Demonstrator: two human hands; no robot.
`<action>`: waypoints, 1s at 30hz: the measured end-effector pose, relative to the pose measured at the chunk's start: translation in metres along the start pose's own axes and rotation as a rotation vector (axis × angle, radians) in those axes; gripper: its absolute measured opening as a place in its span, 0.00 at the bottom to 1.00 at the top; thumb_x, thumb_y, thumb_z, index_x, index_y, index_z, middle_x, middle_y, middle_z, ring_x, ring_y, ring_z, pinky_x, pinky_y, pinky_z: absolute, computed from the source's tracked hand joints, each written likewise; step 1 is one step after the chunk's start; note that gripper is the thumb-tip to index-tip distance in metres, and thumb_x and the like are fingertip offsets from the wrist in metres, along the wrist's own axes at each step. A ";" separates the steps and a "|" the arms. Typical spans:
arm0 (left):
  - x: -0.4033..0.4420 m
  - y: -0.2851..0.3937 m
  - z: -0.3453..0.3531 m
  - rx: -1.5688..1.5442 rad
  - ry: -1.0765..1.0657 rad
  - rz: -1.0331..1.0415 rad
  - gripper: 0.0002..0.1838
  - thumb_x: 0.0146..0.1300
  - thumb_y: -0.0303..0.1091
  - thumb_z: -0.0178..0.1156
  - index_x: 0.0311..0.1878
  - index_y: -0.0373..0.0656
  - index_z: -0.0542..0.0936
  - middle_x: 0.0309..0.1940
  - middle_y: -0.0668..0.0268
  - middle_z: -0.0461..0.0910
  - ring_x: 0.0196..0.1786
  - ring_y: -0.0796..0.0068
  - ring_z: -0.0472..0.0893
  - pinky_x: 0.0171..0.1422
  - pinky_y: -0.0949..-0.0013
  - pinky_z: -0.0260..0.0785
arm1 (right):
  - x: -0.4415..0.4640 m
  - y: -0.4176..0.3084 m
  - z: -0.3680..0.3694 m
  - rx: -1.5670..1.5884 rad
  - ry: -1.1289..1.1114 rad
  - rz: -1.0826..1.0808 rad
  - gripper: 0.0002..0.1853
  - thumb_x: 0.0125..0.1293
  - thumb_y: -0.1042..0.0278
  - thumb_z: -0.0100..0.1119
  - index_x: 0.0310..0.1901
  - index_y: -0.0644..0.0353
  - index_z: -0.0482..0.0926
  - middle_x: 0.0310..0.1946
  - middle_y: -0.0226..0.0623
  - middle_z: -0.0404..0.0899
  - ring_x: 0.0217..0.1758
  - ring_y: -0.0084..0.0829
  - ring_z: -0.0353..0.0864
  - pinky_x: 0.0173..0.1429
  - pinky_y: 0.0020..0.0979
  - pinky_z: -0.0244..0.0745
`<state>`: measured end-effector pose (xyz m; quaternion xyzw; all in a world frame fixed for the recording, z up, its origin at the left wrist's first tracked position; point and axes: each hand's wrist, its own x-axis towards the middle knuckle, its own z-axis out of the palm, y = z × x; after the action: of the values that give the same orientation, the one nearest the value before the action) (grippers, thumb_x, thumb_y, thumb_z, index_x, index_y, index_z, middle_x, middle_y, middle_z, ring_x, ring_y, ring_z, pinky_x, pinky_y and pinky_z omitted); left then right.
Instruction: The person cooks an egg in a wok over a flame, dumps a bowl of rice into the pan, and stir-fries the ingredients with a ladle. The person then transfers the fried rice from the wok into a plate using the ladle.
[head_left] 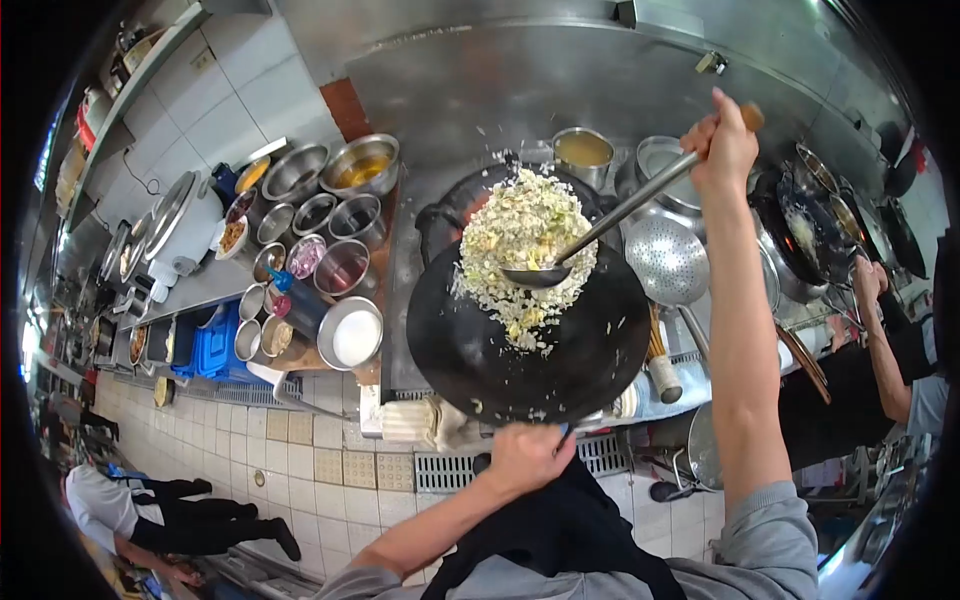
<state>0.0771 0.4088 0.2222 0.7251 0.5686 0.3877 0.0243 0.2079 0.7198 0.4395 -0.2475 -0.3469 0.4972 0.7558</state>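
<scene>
My left hand (pixel 530 462) is closed at the near edge of a large black wok (pixel 590 375), which tilts over the stove. My right hand (pixel 722 150), raised high on the right, is wrapped round the long metal shaft of a ladle (pixel 630 205) with a wooden end. The ladle's bowl reaches over the wok among fried rice (pixel 525 220) with egg and green bits. Much of the rice appears tossed up at the far side, with loose grains scattered about it. Behind it a dark burner ring (pixel 435 225) shows a red glow.
On the left stand several metal bowls, a container of white grains (pixel 357 340) and a bowl of yellow liquid (pixel 365 170). A perforated strainer (pixel 665 262) lies right of the wok. A folded cloth (pixel 410 422) rests at the stove's front edge. A co-worker's hand (pixel 868 280) works at another wok far right.
</scene>
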 end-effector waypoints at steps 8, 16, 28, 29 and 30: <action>0.001 -0.050 0.045 0.107 -0.116 -0.111 0.16 0.53 0.41 0.63 0.16 0.44 0.74 0.14 0.61 0.76 0.18 0.58 0.77 0.26 0.57 0.68 | -0.017 0.025 0.012 -0.079 -0.033 -0.117 0.15 0.60 0.65 0.62 0.22 0.57 0.66 0.09 0.28 0.59 0.09 0.23 0.58 0.15 0.29 0.56; 0.056 -0.107 0.047 0.071 -0.059 -0.104 0.18 0.54 0.42 0.62 0.16 0.41 0.73 0.14 0.57 0.74 0.23 0.52 0.77 0.30 0.53 0.69 | -0.064 -0.061 0.052 0.118 -0.336 -0.207 0.17 0.65 0.59 0.56 0.21 0.55 0.65 0.10 0.27 0.58 0.11 0.22 0.55 0.18 0.28 0.53; 0.070 -0.132 0.050 0.038 -0.147 -0.130 0.17 0.56 0.42 0.61 0.19 0.40 0.76 0.17 0.55 0.76 0.25 0.51 0.78 0.38 0.54 0.70 | -0.093 0.035 -0.027 -0.086 -0.309 -0.306 0.19 0.63 0.75 0.56 0.20 0.51 0.59 0.11 0.22 0.61 0.12 0.14 0.59 0.15 0.23 0.50; 0.071 -0.134 0.051 0.038 -0.145 -0.134 0.17 0.56 0.42 0.61 0.19 0.40 0.76 0.17 0.55 0.76 0.25 0.51 0.78 0.38 0.54 0.70 | -0.095 0.048 -0.027 -0.034 -0.265 -0.248 0.19 0.63 0.76 0.56 0.20 0.52 0.58 0.11 0.22 0.61 0.12 0.15 0.59 0.15 0.23 0.51; 0.072 -0.132 0.049 0.038 -0.154 -0.152 0.16 0.56 0.41 0.61 0.19 0.40 0.75 0.17 0.56 0.77 0.25 0.51 0.78 0.38 0.55 0.70 | -0.101 0.070 -0.031 0.013 -0.212 -0.190 0.18 0.63 0.77 0.55 0.20 0.52 0.58 0.11 0.22 0.61 0.12 0.15 0.59 0.16 0.23 0.51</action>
<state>0.0037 0.5358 0.1638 0.7078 0.6257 0.3169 0.0835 0.1644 0.6526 0.3418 -0.1547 -0.4435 0.4490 0.7601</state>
